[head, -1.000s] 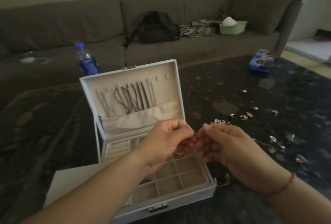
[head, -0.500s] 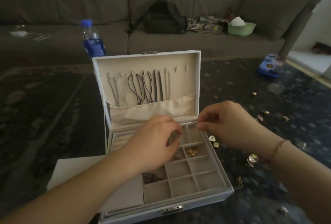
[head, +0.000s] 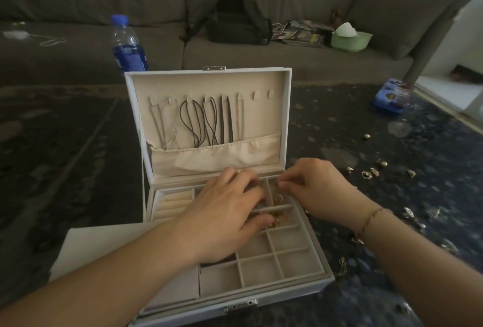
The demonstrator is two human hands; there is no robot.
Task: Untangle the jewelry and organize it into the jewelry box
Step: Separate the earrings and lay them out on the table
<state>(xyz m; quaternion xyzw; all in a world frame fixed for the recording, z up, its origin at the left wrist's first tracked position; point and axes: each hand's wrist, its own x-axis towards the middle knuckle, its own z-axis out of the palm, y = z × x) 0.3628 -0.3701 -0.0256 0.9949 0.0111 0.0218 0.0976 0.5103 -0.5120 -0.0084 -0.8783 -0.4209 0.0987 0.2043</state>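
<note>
Since the earlier frame both hands had dropped from mid-air into the jewelry box (head: 305, 278). The left hand (head: 224, 218) lay spread over the padded compartments, grasping nothing I could see; the right hand (head: 311, 187) pinched a fine gold piece (head: 278, 198) over a rear cell. Light, snag-prone chain: best taken near its clasp. More trinkets (head: 368, 174) lay scattered on the dark speckled bench (head: 392, 287).
</note>
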